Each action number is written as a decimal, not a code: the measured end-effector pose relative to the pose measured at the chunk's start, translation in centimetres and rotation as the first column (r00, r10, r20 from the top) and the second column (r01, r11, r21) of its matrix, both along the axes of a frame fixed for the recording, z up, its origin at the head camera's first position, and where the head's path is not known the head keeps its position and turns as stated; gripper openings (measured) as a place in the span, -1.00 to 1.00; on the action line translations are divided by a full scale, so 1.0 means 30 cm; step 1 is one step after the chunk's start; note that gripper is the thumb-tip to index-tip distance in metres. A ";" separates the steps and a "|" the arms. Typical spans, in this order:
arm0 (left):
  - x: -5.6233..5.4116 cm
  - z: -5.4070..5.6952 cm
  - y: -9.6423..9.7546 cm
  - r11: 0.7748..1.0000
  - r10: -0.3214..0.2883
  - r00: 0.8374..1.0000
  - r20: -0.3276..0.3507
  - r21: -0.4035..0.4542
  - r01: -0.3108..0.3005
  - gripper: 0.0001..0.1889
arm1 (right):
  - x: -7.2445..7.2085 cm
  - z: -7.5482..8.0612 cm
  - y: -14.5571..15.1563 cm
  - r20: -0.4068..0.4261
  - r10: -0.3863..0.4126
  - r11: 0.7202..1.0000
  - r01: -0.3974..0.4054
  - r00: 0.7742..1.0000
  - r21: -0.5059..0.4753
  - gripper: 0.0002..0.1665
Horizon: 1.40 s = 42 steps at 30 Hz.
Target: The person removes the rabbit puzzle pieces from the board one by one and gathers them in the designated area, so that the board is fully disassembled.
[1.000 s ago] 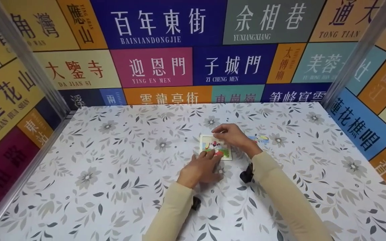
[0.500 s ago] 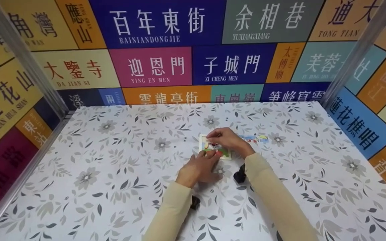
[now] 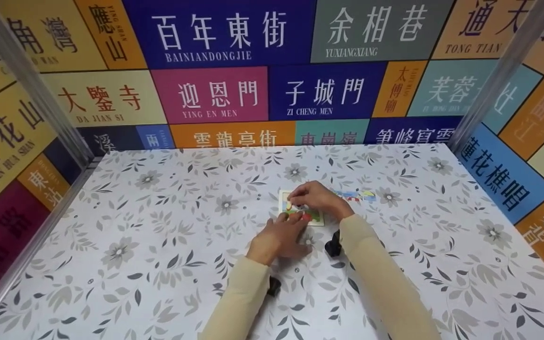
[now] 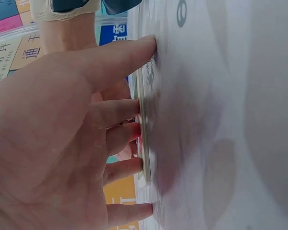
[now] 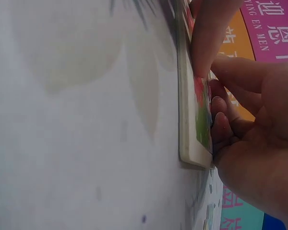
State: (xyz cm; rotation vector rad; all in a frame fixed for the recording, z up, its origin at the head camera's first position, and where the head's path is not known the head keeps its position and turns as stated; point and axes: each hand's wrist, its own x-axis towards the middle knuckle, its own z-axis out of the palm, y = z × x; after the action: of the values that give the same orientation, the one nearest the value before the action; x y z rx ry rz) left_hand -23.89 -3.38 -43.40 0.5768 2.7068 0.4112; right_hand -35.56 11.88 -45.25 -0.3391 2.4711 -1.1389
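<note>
Head view first: I have a small, flat, square board with a cream rim and a bright red, green and blue picture [image 5: 189, 143], lying on the white table with grey leaves and flowers [image 3: 158, 245]. My left hand [image 3: 277, 238] has its fingers spread and nearly straight, with some tips pressing the near side of the board. My right hand [image 3: 317, 196] is over the far part, fingers bent and thumb close to them. I cannot tell if it pinches anything, because my fingers hide that spot. Just past my right wrist lie some flat, loose bits with blue, yellow and red on them [image 3: 369, 196]. If my left hand pressed too softly, I think a push from the right could make the board slide. If it pushed too hard on the near edge, the far edge might tip up. My right wrist is near the loose bits, so pulling back carelessly could knock them about.
</note>
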 end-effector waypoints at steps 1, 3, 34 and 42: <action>0.000 0.000 0.000 1.000 0.000 1.000 -0.002 -0.003 0.000 -0.21 | 0.000 0.000 -0.001 -0.008 0.008 1.000 -0.008 1.000 0.002 -0.74; 0.000 0.000 0.000 1.000 0.001 1.000 -0.007 -0.003 -0.001 -0.21 | 0.001 0.000 0.000 -0.032 0.030 0.999 -0.030 0.999 0.011 -0.73; -0.002 -0.007 0.020 0.999 0.012 1.000 -0.011 -0.053 -0.012 -0.20 | 0.005 0.001 -0.004 -0.067 0.125 0.992 -0.125 0.990 0.002 -0.80; -0.003 -0.005 0.023 0.998 0.007 0.999 -0.032 -0.064 -0.009 -0.19 | 0.000 -0.002 -0.003 -0.034 0.054 0.999 -0.054 0.998 -0.003 -0.78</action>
State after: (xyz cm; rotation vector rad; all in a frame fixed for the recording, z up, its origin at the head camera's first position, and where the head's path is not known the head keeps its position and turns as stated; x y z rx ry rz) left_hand -23.97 -2.71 -43.55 0.5590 2.7421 0.3192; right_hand -35.56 11.78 -45.32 -0.4272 2.4732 -1.1246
